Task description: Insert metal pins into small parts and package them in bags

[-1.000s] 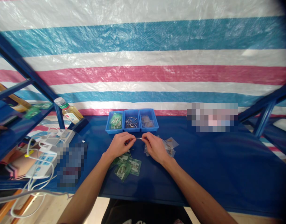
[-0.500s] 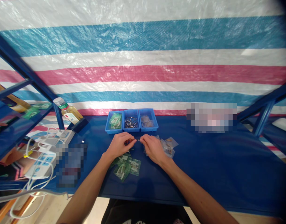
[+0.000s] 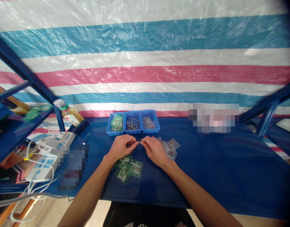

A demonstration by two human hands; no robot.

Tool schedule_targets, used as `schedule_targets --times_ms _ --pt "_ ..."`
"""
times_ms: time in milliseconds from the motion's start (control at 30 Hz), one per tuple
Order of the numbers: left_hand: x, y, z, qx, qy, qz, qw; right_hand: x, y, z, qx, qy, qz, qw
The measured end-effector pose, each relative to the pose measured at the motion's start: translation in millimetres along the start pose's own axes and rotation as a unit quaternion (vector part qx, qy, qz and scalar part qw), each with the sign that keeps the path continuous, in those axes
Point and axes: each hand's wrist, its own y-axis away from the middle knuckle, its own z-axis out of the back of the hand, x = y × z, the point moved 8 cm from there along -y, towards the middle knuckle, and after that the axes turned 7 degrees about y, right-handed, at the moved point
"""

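Note:
My left hand (image 3: pixel 120 147) and my right hand (image 3: pixel 154 151) meet above the blue table cover (image 3: pixel 218 170). A thin metal pin (image 3: pixel 139 142) runs between their fingertips. My left fingers pinch a small dark part (image 3: pixel 128 145), mostly hidden, and my right fingers hold the pin's far end. Below my left hand lie green-tinted plastic bags (image 3: pixel 127 169) of small pale parts. Clear bags of small parts (image 3: pixel 170 149) lie just beyond my right hand. Directly ahead stands a blue three-part tray (image 3: pixel 133 115) holding green bags, metal pins and clear bags.
On the left are a white power strip (image 3: pixel 42 168) with white cables and a bottle (image 3: pixel 69 113) with a green cap. Blue metal shelf frames (image 3: pixel 268 115) flank the table. Pixelated objects (image 3: pixel 213 118) lie on it. A striped tarp (image 3: pixel 145 72) hangs behind.
My right hand has moved left toward my left hand, shortening the gap between them. The pin's visible length between my fingertips has shrunk. The view has shifted slightly.

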Motion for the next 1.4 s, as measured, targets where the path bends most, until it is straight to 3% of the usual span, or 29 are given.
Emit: schedule_targets --times_ms 967,1400 --pt "-3 -2 -1.2 0.029 0.021 0.006 0.999 -10 1 9 -0.030 0.021 -0.021 0.999" --pt "-6 0 -9.9 0.043 0.011 -0.016 0.999 3 1 4 -0.015 0.006 0.004 1.000"
